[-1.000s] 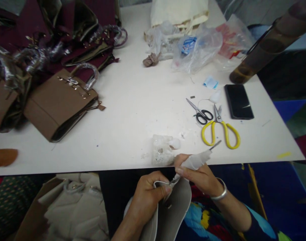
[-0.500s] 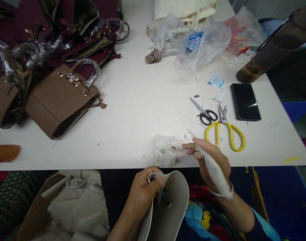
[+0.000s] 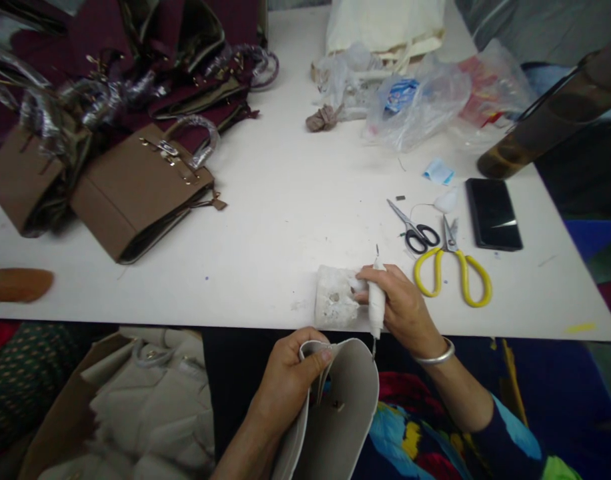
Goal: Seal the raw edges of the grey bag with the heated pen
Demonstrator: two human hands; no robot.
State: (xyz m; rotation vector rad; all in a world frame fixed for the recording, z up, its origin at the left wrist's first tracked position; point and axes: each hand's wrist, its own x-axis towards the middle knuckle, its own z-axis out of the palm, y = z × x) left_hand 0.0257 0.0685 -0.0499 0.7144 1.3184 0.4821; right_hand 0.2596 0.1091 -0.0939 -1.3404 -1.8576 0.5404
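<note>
My left hand [image 3: 290,383] is closed on the rim of a pale grey bag [image 3: 335,413] held in my lap, below the table's front edge. My right hand [image 3: 398,303] rests on the table edge, its fingers wrapped round a thin tool bound in white tape [image 3: 376,300], metal tip pointing up. The fingertips touch a whitish lumpy block [image 3: 334,305] just left of the hand. A silver bangle sits on the right wrist.
Yellow-handled scissors [image 3: 453,267], small black scissors [image 3: 414,230] and a black phone [image 3: 493,213] lie to the right. Brown and maroon handbags [image 3: 135,180] pile up at the left. Plastic bags [image 3: 415,100] lie at the back; more pale bags [image 3: 150,407] sit in a box below left.
My right hand lifted the taped tool away from the grey bag and brought it up onto the table beside the whitish block. The left hand kept its hold on the bag.
</note>
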